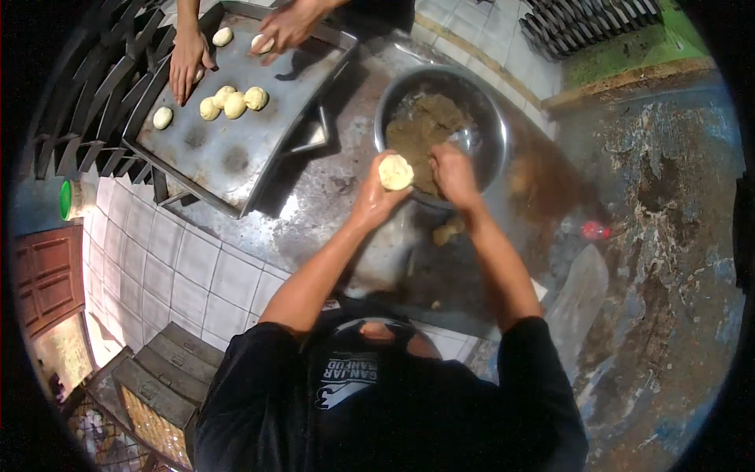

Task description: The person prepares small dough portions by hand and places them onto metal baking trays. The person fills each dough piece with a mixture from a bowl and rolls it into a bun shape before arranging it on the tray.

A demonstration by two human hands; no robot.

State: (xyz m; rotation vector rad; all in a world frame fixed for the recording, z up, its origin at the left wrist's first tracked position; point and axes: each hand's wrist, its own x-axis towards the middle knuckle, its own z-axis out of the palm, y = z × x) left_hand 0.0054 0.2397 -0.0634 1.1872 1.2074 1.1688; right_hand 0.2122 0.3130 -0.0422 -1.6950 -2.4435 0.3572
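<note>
My left hand (371,201) holds a pale yellow round of dough (395,172) up at the near left rim of a steel bowl. Inside that bowl (489,106) lies a brown, crumbly mass of filling (436,114). My right hand (456,175) reaches over the bowl's near side with its fingers curled into the filling. Its fingertips are partly hidden, and a lump of filling seems to be gripped in them.
At the far left, a co-worker's two hands (189,63) handle dough balls (234,105) on a metal tray (189,145). The worn metal table (358,259) carries a brownish scrap (448,231) below the bowl. A red cap (595,230) lies right, dark racks (590,27) behind.
</note>
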